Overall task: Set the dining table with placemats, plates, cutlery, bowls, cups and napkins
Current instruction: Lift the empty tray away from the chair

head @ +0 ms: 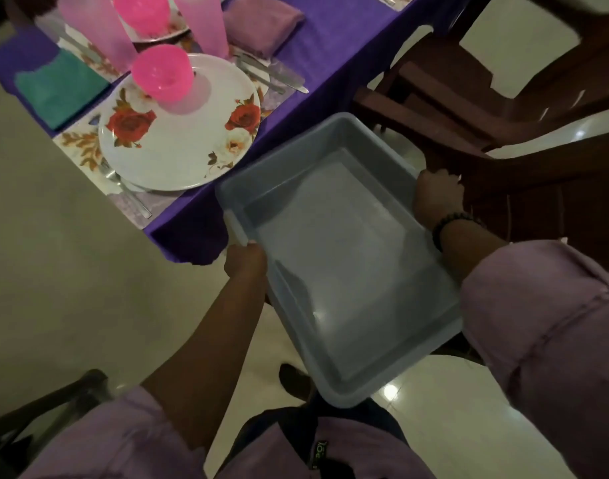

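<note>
A teal folded cloth napkin [59, 86] lies at the far left of a table draped in a purple tablecloth [334, 39], beside a floral-printed rectangular placemat [83, 146]. On that placemat sits a round white plate with red rose print [178, 133], and a translucent pink plastic bowl [162, 71] stands on the plate's far edge. A steel spoon [125, 190] lies on the placemat just beside the plate's near rim. Behind the bowl rise two tall frosted pink plastic tumblers [96, 27], flanking a second pink bowl [140, 10] on another plate. Right of the plate, a steel knife and fork [272, 74] rest side by side, with a folded mauve cloth napkin [261, 20] beyond them.

Off the table's near corner, a person in lilac short sleeves holds a shallow grey rectangular plastic tray [334, 250] in the air above a pale tiled floor [54, 271]. The left hand [245, 261] grips the tray's left rim, fingers curled under the edge. The right hand [437, 198], a dark beaded bracelet [448, 224] at its wrist, clasps the opposite rim, fingers wrapped over it. The tray holds nothing. Dark brown wooden chairs [469, 108] stand to the right of the table.
</note>
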